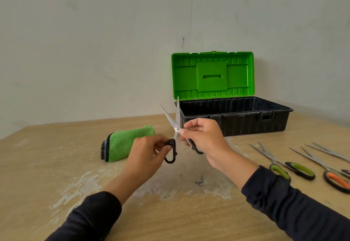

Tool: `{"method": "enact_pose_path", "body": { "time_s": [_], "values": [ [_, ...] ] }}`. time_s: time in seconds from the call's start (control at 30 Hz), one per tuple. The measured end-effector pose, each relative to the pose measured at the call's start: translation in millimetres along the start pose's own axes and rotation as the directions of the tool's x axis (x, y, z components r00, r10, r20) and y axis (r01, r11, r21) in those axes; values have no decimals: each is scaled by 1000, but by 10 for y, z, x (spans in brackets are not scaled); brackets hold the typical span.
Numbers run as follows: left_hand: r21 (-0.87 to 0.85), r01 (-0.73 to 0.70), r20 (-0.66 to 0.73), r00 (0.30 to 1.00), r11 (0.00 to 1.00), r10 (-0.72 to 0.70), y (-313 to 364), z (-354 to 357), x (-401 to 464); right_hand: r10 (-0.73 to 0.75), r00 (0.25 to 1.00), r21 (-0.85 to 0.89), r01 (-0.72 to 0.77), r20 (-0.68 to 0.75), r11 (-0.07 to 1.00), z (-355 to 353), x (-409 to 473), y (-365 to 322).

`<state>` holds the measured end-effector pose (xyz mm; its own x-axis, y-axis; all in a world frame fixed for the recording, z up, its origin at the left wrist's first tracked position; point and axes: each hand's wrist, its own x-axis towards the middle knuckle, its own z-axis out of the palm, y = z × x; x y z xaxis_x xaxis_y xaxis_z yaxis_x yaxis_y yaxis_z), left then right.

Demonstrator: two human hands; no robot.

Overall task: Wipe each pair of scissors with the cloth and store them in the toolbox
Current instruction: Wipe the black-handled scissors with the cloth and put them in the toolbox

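bench (56, 165): light wood-grain top, fills the lower half of view. whitish dried residue (89, 182) smeared across the near-centre area, patchy, trailing toward the left front. small dark stain (199, 182) within that patch, right of centre. behind the bench a plain pale wall (94, 42), off-white with faint scuffs; a thin vertical seam (191, 13) runs down it, ending at a small dark mark (182, 41) near the middle. bench far edge meets the wall at left
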<state>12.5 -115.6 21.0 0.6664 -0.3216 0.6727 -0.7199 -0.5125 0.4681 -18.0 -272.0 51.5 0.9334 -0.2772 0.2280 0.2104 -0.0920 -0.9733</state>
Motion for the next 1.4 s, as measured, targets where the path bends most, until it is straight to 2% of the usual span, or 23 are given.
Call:
{"method": "enact_pose_path", "body": {
  "time_s": [0.1,0.27,0.37,0.53,0.73,0.87,0.97,1.03,1.17,1.23,1.3,1.4],
  "values": [
    [-69,57,-104,993,996,-64,37,-72,30,86,995,244,-72,-48,967,-37,42,-83],
    [-123,75,-202,974,990,-99,85,-101,36,203,978,592,-133,-53,795,99,54,-80],
    [-111,63,-247,965,992,-89,94,-110,38,252,965,659,-149,-64,737,230,24,-41],
    [-117,56,-280,956,992,-86,82,-136,54,294,952,649,-174,-80,740,364,84,-97],
    [-125,62,-296,950,990,-96,-4,-206,113,283,957,533,-211,-57,820,482,248,-124],
    [95,88,-275,960,992,-59,-255,-256,196,187,964,356,-111,-188,928,417,371,-95],
    [319,115,-77,992,941,-95,-512,-249,328,105,958,192,-54,-266,980,329,389,-7],
    [452,119,65,984,884,-166,-625,-216,415,73,954,135,-35,-292,990,278,413,46],
    [608,87,181,953,789,-244,-769,-112,479,18,964,29,-11,-264,1000,197,482,113],
    [629,77,193,948,773,-251,-819,-100,476,9,967,-17,-14,-255,1000,182,504,151],
    [590,86,169,959,803,-227,-848,-124,480,1,970,-66,-17,-243,998,181,516,180],
    [350,164,65,978,922,-198,-808,-230,524,-55,976,-186,15,-212,982,157,506,172]
  ]
}}
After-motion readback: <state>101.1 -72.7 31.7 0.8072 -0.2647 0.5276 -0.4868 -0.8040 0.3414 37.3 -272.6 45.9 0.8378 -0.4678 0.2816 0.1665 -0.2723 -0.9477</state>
